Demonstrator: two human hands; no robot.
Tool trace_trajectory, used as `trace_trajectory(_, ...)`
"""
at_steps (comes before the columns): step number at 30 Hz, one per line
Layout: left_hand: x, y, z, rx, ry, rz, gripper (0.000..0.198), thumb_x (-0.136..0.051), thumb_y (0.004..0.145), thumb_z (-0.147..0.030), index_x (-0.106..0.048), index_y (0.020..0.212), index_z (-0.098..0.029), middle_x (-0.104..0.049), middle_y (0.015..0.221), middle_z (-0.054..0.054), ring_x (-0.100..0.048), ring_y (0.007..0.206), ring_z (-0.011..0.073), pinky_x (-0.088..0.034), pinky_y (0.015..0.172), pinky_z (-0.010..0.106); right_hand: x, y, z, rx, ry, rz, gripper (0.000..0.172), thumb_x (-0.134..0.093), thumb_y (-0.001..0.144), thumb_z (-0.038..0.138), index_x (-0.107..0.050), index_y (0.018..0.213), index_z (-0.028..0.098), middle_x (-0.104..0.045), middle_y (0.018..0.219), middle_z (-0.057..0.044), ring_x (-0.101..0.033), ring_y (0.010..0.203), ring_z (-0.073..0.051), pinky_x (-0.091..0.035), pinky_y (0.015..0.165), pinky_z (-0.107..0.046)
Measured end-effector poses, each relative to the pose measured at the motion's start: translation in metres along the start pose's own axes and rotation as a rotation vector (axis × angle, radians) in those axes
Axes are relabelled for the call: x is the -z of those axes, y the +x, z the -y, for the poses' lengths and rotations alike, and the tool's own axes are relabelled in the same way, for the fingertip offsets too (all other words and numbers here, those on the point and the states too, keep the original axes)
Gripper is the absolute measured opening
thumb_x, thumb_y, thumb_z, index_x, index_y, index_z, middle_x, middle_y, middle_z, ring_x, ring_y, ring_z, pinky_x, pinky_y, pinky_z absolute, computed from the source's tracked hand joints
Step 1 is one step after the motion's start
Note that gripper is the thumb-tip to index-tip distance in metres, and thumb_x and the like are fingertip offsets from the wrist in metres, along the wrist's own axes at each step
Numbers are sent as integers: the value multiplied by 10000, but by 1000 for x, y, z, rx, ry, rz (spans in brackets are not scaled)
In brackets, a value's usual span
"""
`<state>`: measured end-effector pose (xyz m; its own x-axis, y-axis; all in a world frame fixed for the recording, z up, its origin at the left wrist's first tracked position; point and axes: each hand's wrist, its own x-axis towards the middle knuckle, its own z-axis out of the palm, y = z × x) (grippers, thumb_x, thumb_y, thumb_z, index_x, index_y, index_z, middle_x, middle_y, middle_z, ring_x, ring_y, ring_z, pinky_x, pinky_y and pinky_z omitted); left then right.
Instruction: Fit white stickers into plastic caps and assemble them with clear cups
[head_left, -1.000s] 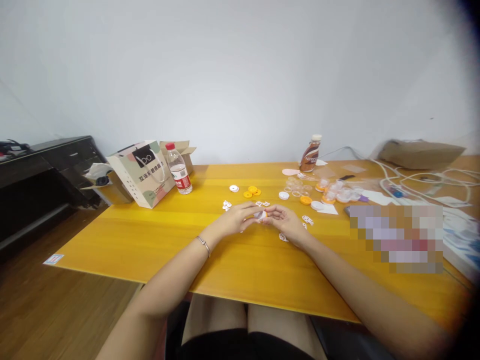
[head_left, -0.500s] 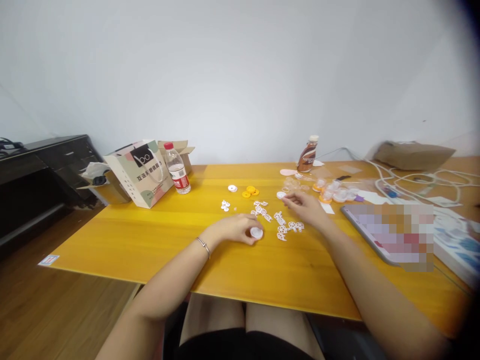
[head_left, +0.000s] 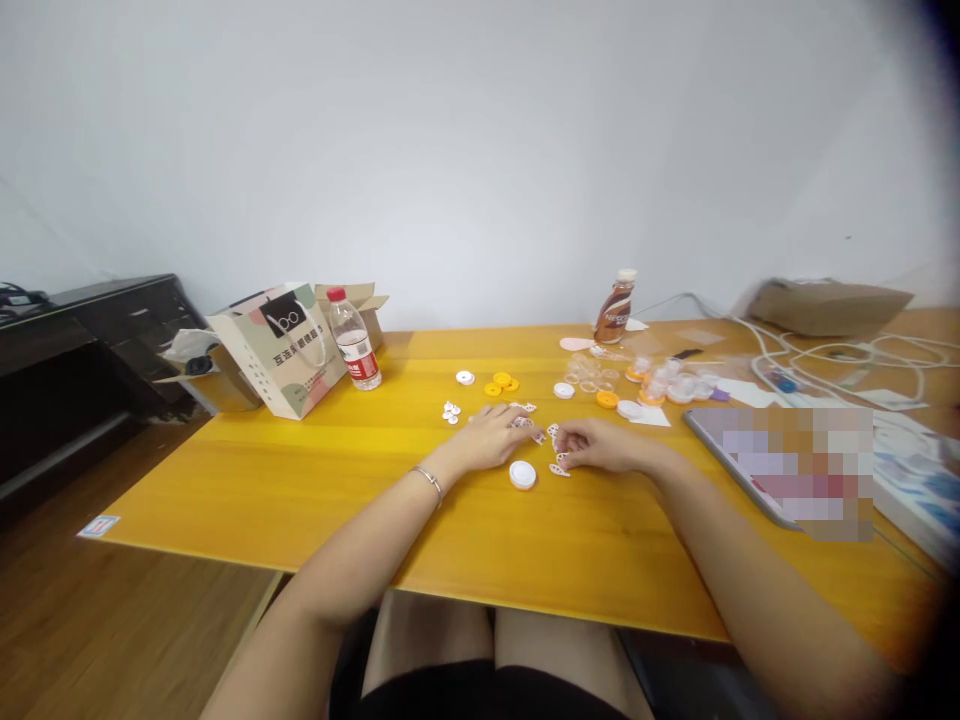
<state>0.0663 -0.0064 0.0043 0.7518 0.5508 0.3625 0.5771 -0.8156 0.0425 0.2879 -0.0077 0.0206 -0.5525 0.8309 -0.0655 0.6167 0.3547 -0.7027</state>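
My left hand (head_left: 495, 437) lies low over the table with its fingers stretched over some small white openwork plastic pieces (head_left: 523, 422), partly covering them. My right hand (head_left: 600, 445) is closed, its fingertips together at more white openwork pieces (head_left: 559, 468); the curled fingers hide some of these. Between and just in front of both hands, a round white disc-shaped part (head_left: 523, 473) rests flat on the table, touched by neither hand. Beyond the hands sit a white disc (head_left: 564, 391), a pile of yellow discs (head_left: 501, 384) and small white round pieces (head_left: 451, 412).
Clear plastic rings (head_left: 592, 374) and orange-and-clear round parts (head_left: 667, 382) lie at the back right. A tablet (head_left: 739, 465) is by my right forearm. Upright at the back stand a brown-labelled bottle (head_left: 615, 308), a water bottle (head_left: 356, 345) and a paper bag (head_left: 281, 350).
My left hand has let go of the round white part and moved up to the openwork pieces. My right hand has left the white disc and come nearer, onto the openwork pieces.
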Motion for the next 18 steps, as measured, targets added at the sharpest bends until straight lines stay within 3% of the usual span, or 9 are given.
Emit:
trace_trajectory(4, -9, 6, 3, -57, 11, 18, 232, -416, 865, -218, -589, 1018, -214, -547, 1068, 93, -474, 1022, 215, -359, 824, 329, -9, 5, 0, 8, -2, -32, 179, -653, 578, 342, -607, 676, 200, -519, 554, 35, -452, 532, -115, -337, 494, -227)
trace_trajectory(10, -7, 4, 1, -28, -77, -69, 161, -443, 829, -174, -595, 881, -181, -579, 980, 82, -504, 949, 196, -372, 809, 320, -12, 7, 7, 17, 117, -178, 241, -631, 624, 423, -576, 662, 192, -506, 525, 43, -435, 493, -101, -330, 476, -222)
trace_trajectory(14, -1, -4, -1, 124, -304, -162, 114, -474, 771, -148, -556, 851, -158, -590, 867, 51, -528, 820, 154, -406, 748, 270, -16, 9, 13, -15, 320, -266, 273, -639, 633, 438, -543, 671, 185, -503, 488, 60, -402, 425, -74, -309, 446, -215)
trace_trajectory(18, 1, -9, 0, 342, -585, -211, 102, -479, 779, -216, -537, 816, -140, -567, 711, -3, -495, 614, 90, -398, 596, 203, -26, 12, 16, -38, 590, -294, 287, -677, 618, 403, -506, 683, 181, -557, 519, 49, -465, 450, -74, -346, 466, -208)
